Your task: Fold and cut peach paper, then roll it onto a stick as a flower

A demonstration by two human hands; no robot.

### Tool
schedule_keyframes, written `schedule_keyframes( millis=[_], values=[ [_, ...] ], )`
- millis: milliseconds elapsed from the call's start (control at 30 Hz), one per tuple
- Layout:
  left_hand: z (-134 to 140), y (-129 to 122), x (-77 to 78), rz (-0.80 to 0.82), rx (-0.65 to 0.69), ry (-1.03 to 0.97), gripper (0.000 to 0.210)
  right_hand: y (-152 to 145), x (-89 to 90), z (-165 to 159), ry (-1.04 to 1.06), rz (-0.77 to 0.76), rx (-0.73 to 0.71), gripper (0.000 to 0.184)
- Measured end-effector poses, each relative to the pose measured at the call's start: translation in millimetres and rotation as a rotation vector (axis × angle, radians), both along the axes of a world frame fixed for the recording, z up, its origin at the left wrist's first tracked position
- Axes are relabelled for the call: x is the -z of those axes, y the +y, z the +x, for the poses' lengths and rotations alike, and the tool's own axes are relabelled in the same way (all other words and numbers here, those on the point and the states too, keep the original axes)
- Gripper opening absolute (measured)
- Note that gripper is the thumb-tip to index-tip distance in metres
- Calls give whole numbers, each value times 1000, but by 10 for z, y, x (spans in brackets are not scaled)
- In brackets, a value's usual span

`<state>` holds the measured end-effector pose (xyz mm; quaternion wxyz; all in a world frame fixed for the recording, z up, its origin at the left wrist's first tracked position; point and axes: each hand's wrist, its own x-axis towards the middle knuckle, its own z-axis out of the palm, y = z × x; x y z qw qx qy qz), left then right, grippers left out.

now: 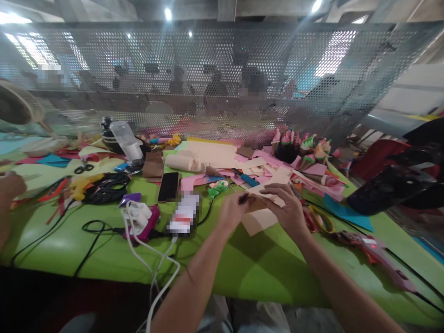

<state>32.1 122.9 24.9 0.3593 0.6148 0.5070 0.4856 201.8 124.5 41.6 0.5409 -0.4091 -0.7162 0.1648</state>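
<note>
My left hand [231, 212] is closed in a pinch around a small dark brown piece [244, 198], which looks like folded or crumpled paper. My right hand [288, 209] meets it from the right, its fingers bent together at the same piece; its fingertips partly hide what they grip. Just below and behind both hands is a cream paper sheet [260, 223], partly covered by them. Beyond the hands lies a blue-handled tool [249, 180]. A green paper flower [217, 188] rests left of my left hand.
A pink glue gun [385, 261] and yellow-handled scissors [322, 219] lie to the right. On the left are a phone [168, 187], a second phone [183, 213] on a cable, and a magenta power strip [142, 224]. Another person's hand [11, 187] is at the far left.
</note>
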Motion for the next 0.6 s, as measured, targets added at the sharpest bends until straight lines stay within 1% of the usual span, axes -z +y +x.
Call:
schedule_keyframes(
  millis=[100,200,433,600],
  values=[
    [10,-30,-19,42,4,146,16,-8,12,-37,-24,27,-37,10],
    [12,-52,-44,66,27,218,20,3,43,-57,-25,23,-50,9],
    [24,-71,-57,130,27,303,16,51,98,-37,-1,-81,-68,18],
    [20,-79,-31,186,30,347,16,62,121,-36,-13,-74,-89,16]
  ],
)
